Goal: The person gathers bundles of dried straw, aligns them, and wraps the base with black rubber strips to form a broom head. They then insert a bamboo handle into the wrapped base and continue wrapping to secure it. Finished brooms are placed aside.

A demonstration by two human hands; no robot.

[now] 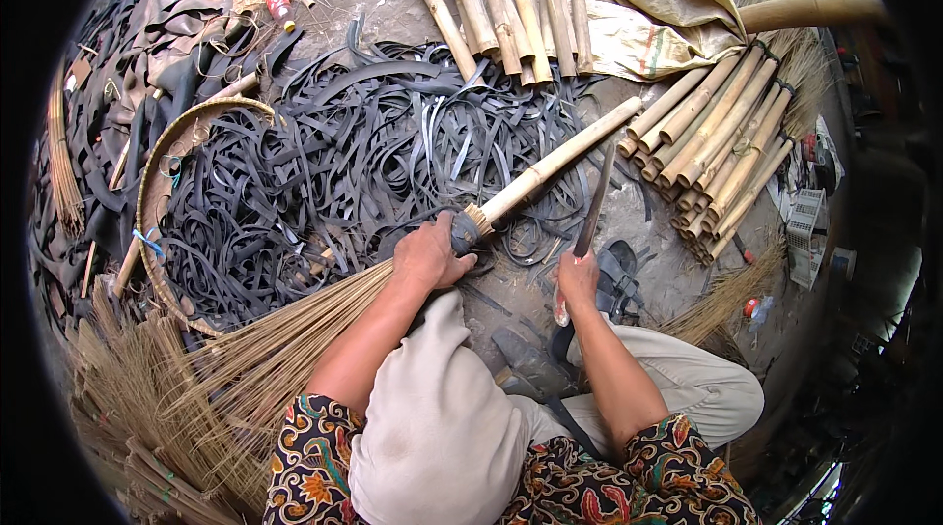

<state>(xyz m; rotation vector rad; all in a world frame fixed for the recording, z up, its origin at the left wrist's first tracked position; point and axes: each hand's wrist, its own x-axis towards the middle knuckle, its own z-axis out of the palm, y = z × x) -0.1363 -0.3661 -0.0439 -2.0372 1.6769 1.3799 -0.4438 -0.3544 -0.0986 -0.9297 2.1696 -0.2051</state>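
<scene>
Black rubber binding [464, 231] circles the broom [324, 309] at its neck — we see the left grip [429, 255] closed over it, the broom lying slantwise, bamboo handle [560, 162] towards upper right. The right grip [578, 279] is wrapped round a knife [596, 206]. We'd call this step binding or trimming; next move calls for steady left hold — knife kept clear.

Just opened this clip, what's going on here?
The left hand grips a broom at its dark binding. The right hand holds a knife, blade pointing toward the top of the picture. The broom's bristles spread to the lower left, and its bamboo handle points to the upper right. A heap of black strips lies alongside, with bamboo poles beyond it.
</scene>
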